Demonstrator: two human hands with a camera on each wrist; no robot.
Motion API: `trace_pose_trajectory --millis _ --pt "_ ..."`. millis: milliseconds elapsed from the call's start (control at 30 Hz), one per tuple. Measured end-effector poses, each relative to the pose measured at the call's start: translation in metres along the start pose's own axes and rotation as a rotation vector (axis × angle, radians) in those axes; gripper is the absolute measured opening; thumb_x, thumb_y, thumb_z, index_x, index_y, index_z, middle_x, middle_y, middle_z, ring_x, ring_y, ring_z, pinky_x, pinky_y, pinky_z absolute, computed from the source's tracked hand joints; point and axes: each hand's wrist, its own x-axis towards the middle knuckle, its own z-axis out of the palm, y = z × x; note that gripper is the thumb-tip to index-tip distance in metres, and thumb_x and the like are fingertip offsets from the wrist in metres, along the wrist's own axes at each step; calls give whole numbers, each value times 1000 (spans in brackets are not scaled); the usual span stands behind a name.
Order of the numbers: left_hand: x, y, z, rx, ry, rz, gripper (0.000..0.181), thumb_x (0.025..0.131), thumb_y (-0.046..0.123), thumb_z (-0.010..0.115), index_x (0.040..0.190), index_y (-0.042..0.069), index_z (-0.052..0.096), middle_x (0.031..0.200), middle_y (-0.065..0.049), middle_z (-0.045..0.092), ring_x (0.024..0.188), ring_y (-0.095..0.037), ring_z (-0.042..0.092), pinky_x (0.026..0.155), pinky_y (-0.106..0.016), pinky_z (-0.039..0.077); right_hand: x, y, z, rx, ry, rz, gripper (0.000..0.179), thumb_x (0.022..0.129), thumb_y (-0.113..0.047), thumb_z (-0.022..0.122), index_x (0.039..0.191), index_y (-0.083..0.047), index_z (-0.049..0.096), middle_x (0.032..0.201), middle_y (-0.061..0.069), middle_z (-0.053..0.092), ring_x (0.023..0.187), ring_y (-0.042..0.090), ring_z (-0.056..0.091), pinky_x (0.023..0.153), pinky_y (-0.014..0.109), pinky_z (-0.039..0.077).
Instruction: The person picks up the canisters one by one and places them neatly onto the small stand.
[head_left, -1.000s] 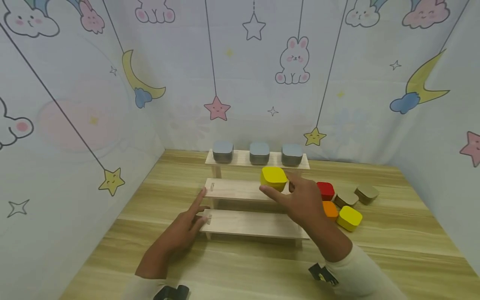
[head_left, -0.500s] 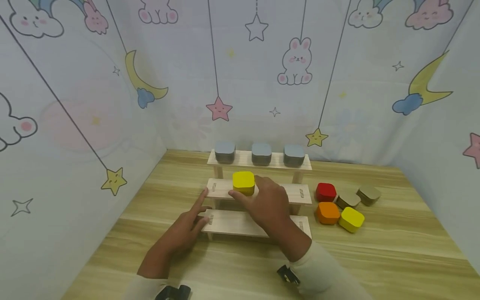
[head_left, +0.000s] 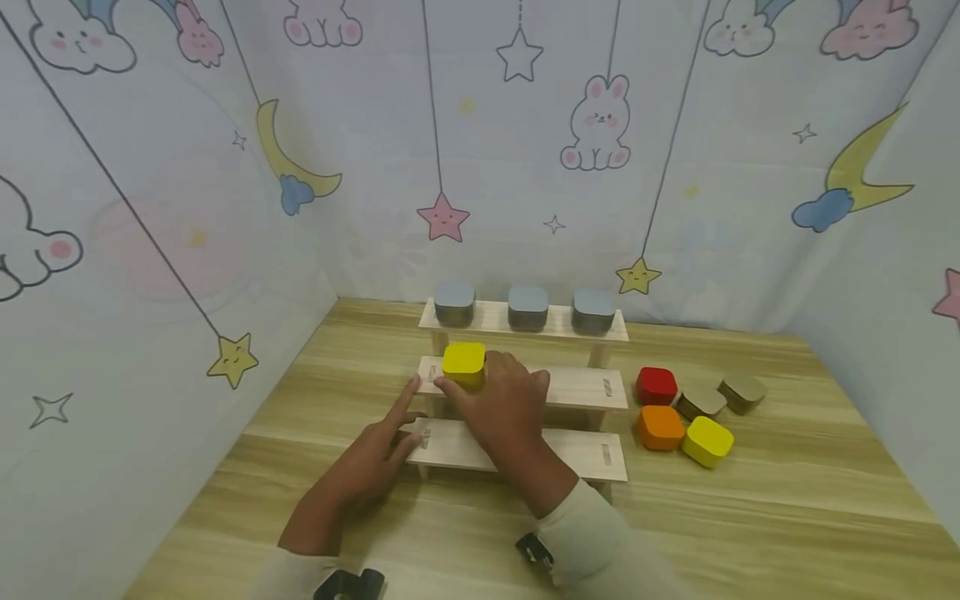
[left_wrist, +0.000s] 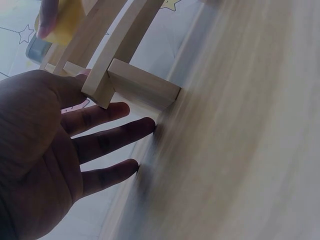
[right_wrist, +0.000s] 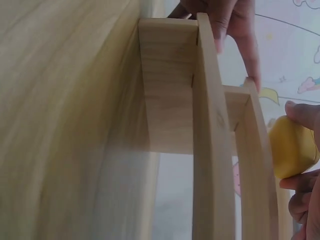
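A yellow rounded block point(head_left: 464, 365) is pinched between the thumb and fingers of my right hand point(head_left: 506, 408), right at the left part of the middle step of a wooden three-step stand point(head_left: 577, 387). In the right wrist view the yellow block point(right_wrist: 292, 147) shows against that step's edge. My left hand point(head_left: 373, 454) touches the stand's left end, its fingers extended. In the left wrist view the left hand point(left_wrist: 50, 145) has its fingers spread beside the end of the lowest step point(left_wrist: 125, 45). Three grey blocks point(head_left: 528, 309) sit in a row on the top step.
Right of the stand, a red block point(head_left: 656, 386), an orange block point(head_left: 661, 427) and another yellow block point(head_left: 708, 442) lie on the wooden table point(head_left: 810, 500). Two brownish-grey curved pieces point(head_left: 742, 392) lie behind them. Printed cloth walls point(head_left: 480, 167) enclose the table.
My right hand has carried the yellow block leftward along the middle step, from its right half to near its left end. My left hand has stayed at the stand's left end.
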Motion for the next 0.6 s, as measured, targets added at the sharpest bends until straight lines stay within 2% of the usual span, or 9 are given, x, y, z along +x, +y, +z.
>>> trace_pose_trajectory --millis 133,267,600 --pt "0 2 0 -2 2 -23 90 115 14 57 176 44 -3 160 -19 60 130 -33 74 117 -60 52 0 -5 9 12 20 3 63 84 -72 84 94 -11 72 84 3 74 80 22 71 73 42 39" --pt "0 2 0 6 4 -38 92 115 15 57 175 47 -4 161 -18 59 134 -36 71 118 -62 51 1 -10 14 -7 32 -2 65 83 -73 84 91 -10 71 81 3 73 78 22 69 73 43 38" --pt "1 2 1 45 6 -25 91 115 15 57 175 46 -5 159 -19 61 142 -42 64 119 -65 48 1 -13 25 -61 40 -23 65 83 -73 84 91 -9 71 80 3 74 76 22 68 72 41 39"
